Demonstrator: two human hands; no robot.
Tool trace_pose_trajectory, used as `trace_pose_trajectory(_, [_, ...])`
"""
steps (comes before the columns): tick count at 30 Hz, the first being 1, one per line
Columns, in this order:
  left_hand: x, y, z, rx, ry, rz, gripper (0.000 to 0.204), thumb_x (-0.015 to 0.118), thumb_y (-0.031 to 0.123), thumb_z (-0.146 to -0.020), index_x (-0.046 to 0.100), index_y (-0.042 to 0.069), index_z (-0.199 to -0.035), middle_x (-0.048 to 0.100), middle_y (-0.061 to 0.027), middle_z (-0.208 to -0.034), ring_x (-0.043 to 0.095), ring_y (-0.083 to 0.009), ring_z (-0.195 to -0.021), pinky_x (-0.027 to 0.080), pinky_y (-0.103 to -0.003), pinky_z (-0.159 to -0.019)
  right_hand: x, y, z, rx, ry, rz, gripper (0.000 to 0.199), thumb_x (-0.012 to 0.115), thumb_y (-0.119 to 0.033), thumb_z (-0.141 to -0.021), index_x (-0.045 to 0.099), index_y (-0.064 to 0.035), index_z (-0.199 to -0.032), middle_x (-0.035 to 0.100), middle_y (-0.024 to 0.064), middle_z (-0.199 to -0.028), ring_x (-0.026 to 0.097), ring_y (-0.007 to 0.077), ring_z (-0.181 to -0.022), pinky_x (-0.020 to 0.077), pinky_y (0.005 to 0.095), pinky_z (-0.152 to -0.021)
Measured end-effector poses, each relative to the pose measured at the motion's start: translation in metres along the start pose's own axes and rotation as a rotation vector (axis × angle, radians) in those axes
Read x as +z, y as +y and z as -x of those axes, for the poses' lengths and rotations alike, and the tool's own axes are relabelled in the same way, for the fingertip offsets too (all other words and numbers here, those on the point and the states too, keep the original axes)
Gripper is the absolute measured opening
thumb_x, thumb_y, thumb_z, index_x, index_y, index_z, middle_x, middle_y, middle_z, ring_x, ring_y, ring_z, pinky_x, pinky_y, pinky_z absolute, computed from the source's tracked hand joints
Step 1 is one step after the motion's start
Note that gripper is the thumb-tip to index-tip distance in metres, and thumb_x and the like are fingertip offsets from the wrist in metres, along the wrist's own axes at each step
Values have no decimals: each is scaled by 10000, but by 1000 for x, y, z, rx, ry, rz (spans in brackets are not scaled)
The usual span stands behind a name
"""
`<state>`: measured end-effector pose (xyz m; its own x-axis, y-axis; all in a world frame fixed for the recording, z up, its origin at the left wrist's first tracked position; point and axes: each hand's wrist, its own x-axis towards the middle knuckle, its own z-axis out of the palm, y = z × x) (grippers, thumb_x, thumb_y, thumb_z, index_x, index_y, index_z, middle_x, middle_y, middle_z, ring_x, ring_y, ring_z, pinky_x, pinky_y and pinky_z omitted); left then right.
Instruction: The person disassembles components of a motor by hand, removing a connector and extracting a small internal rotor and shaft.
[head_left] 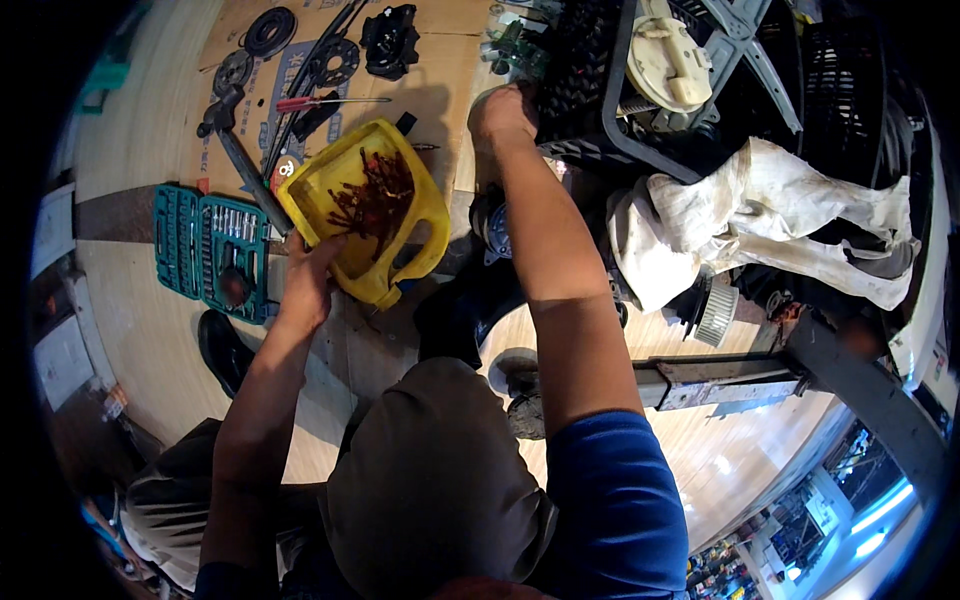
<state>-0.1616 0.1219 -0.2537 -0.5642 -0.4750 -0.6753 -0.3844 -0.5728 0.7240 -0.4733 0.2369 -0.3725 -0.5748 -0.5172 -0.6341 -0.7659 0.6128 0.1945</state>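
Note:
My left hand (312, 278) grips the near left rim of a yellow plastic jug (431, 215) with its side cut away. Thin reddish-brown pieces (375, 195), looking like long rusty screws, lie heaped inside it. Stretched out ahead, my right hand (505, 112) is curled closed beside a black plastic crate (590, 125). Whatever its fingers hold, if anything, is hidden. Past that hand lie small greenish clear parts (517, 50). A screwdriver with a red handle (300, 103) rests on the cardboard beyond the jug.
An opened green socket set (235, 235) lies left of the jug. Black round parts (268, 32) and a black housing (390, 42) sit on cardboard (235, 160). At right are a dirty white cloth (700, 215), a fan wheel (716, 312) and a metal beam (720, 372).

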Motion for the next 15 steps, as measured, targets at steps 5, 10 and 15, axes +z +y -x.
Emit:
trace_pose_trajectory(5, [-9, -5, 0, -3, 27, 34, 392, 628, 97, -840, 468, 70, -1197, 608, -95, -1091, 636, -234, -978, 569, -371, -741, 4, -23, 27, 295, 137, -738, 480, 567, -170, -843, 498, 88, -1241, 550, 211, -1294, 579, 309, -1161, 492, 378, -931])
trace_pose_trajectory(10, [-4, -2, -2, -17, -3, 24, 395, 640, 94, -834, 457, 80, -1184, 603, -91, -1084, 637, -240, -973, 577, -377, -721, 24, -32, 20, 396, 335, -731, 491, 558, -185, -853, 472, 84, -1255, 520, 261, -1302, 598, 330, -1127, 509, 368, -901])
trace_pose_trajectory(15, [-7, -5, -1, -2, -10, 56, 425, 645, 94, -834, 448, 74, -1211, 603, -92, -1097, 635, -234, -974, 569, -374, -741, 11, -19, 28, 349, 275, -790, 416, 498, -158, -899, 477, 93, -1230, 627, 235, -1163, 659, 310, -1020, 542, 373, -826])
